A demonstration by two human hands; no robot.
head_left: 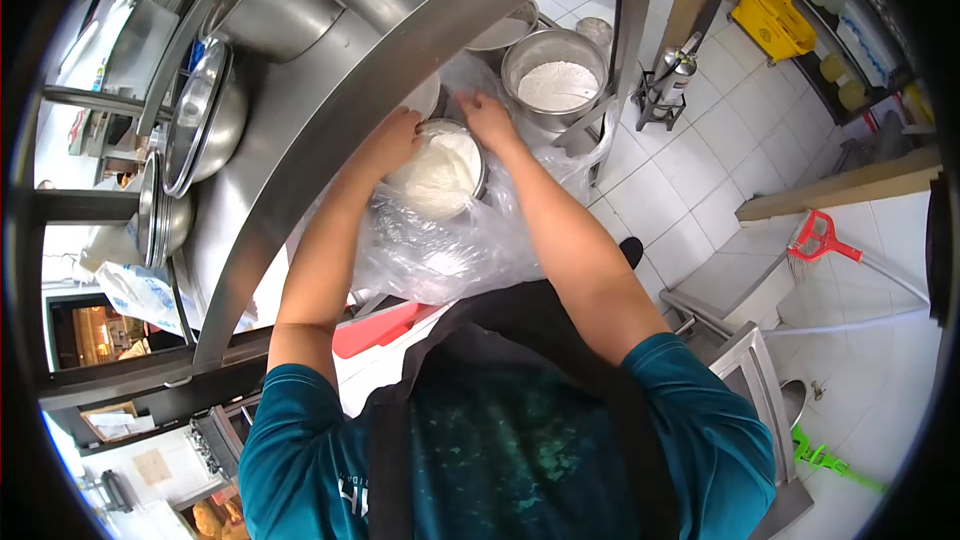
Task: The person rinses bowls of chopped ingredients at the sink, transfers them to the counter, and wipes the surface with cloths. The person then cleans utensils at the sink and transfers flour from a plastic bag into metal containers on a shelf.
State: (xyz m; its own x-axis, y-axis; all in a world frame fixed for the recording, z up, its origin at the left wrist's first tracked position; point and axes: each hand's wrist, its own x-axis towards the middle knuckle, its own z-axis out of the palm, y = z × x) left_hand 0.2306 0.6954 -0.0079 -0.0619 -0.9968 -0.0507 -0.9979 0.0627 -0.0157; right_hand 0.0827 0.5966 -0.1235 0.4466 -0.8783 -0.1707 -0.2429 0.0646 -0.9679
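A round metal bowl (483,183) holds a soft, pale mass of dough (437,175) with white flour-like powder beside it. Clear plastic bag film (430,255) lies bunched around the bowl, mostly on the side near my body. At the bowl's left edge is my left hand (398,140), fingers curled inward; what they grip is hidden. On the far right side of the rim my right hand (487,120) has its fingers drawn together on the plastic. A pale round rim (424,97) shows just beyond my left hand.
A metal pot of white powder (557,85) stands to the right, with another powder-filled bowl (503,32) behind it. The steel shelf (300,130) arches close along my left, carrying stacked metal bowls (205,120) and big pots. A red object (380,330) is below my left forearm.
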